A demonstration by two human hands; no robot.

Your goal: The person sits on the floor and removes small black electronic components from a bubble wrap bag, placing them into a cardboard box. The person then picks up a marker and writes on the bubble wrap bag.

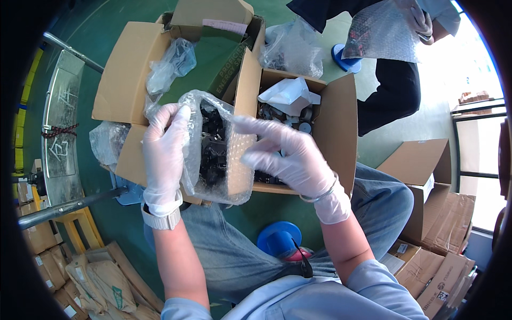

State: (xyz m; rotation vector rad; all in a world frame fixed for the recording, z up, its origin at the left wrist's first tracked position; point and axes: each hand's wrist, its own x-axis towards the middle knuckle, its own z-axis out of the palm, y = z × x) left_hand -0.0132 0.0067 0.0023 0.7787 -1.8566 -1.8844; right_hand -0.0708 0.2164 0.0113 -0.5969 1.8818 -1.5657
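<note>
My left hand (166,146), in a thin white glove, pinches the left edge of a clear bubble-wrap bag (242,160). Its mouth gapes, and small black parts (214,152) lie heaped inside. At the bag's right side my right hand (286,152), gloved too and a little blurred, has its fingers apart with nothing seen between them. Whether its fingertips touch the bag I cannot tell. Below that hand stands a cardboard box (336,120) with dark round parts (306,116) and crumpled white wrapping (290,96) in it.
Behind the bag, a larger open carton (128,72) holds a green box (196,72) and plastic wrapping (172,64). A co-worker's gloved hand (420,20) holds another bubble-wrap bag (380,36). A metal cart (64,132) stands left; cartons (448,224) are stacked right. A blue stool (280,236) is below.
</note>
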